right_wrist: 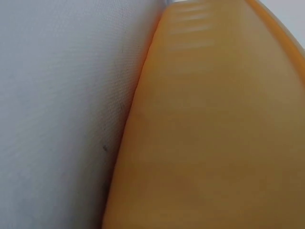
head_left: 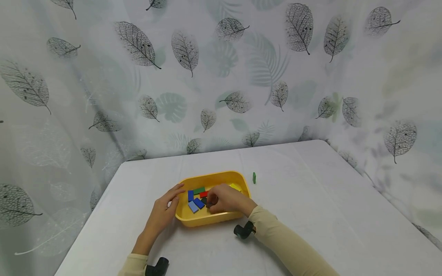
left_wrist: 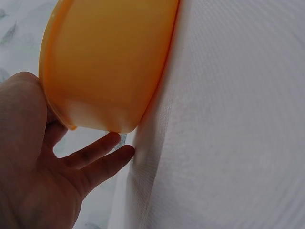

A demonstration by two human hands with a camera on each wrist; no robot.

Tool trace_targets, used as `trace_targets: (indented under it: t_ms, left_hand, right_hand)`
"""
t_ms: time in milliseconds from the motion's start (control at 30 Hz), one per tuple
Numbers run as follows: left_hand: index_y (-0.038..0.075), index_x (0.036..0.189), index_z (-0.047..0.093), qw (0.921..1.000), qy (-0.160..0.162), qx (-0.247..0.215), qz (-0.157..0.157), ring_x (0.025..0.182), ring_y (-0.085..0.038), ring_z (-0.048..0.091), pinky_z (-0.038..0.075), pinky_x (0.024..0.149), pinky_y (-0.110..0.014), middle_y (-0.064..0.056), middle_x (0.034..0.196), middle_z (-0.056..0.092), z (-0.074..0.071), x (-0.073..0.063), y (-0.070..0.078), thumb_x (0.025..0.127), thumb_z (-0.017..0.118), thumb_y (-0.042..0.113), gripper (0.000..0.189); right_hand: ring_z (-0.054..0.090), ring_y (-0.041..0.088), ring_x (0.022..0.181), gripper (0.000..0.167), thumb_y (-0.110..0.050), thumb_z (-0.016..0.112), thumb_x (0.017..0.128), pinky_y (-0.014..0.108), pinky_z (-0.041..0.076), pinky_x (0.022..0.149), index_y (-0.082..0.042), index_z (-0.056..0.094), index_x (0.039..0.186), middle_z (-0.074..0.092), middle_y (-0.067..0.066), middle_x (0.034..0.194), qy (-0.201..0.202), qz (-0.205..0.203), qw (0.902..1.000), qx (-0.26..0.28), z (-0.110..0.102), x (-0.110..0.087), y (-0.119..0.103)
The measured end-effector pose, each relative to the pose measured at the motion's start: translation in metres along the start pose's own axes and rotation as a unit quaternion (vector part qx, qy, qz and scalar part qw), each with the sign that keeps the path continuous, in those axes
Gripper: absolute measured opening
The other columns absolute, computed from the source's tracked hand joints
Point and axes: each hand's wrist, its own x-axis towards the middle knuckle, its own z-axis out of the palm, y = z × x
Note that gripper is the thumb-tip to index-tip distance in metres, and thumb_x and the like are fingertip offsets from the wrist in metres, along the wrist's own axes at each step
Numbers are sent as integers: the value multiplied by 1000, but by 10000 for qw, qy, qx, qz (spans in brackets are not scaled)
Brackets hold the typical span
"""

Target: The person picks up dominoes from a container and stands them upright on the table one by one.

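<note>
A shallow yellow tray [head_left: 210, 221] stands on the table with several flat rectangular blocks inside. My left hand [head_left: 165, 209] rests at the tray's left end, its fingers fairly straight against the rim; the left wrist view shows the fingertips by the tray's outer wall [left_wrist: 109, 62]. My right hand [head_left: 226, 198] reaches inside the tray with curled fingers, pinching a dark block [head_left: 208, 206] mostly hidden by them. Left of these fingers lie a red block [head_left: 203, 194], a green block [head_left: 199, 190], blue blocks [head_left: 198, 203] and a light blue block [head_left: 193, 207]. Yellow blocks [head_left: 236, 187] lie beyond the hand.
A single green block [head_left: 254, 178] stands upright on the white-covered table [head_left: 293, 184], just right of the tray. Behind the table hangs a leaf-patterned curtain [head_left: 214, 76]. The right wrist view holds only the tray's outer side [right_wrist: 205, 133] and white cloth [right_wrist: 57, 114].
</note>
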Motion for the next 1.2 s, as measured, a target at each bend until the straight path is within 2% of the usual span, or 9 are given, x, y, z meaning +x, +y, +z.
trace_targets:
  t_ms: [300,800,1200]
  left_hand:
    - [6,133,70,10000,3,42,31,143,-24,46,41,113,-46,2,151,56,0,0,-2,106,52,0,33]
    - [6,133,70,10000,-29,33,19,143,-26,47,42,113,-45,-1,151,56,1,-1,-2,106,53,1,32]
    - [6,133,69,10000,-37,-10,-33,144,-25,45,39,114,-44,0,152,55,1,-1,-1,107,52,2,32]
  right_hand:
    - [61,7,79,19,-15,87,86,20,55,75,-14,71,96,65,-11,85,130,-50,9999,62,-1,-1,0]
    - [59,9,79,16,-14,85,88,21,54,76,-14,72,97,64,-11,85,265,0,9996,30,1,-3,0]
    - [60,8,82,15,-11,83,89,22,55,80,-14,71,98,64,-12,86,540,-76,9985,0,-6,-7,-6]
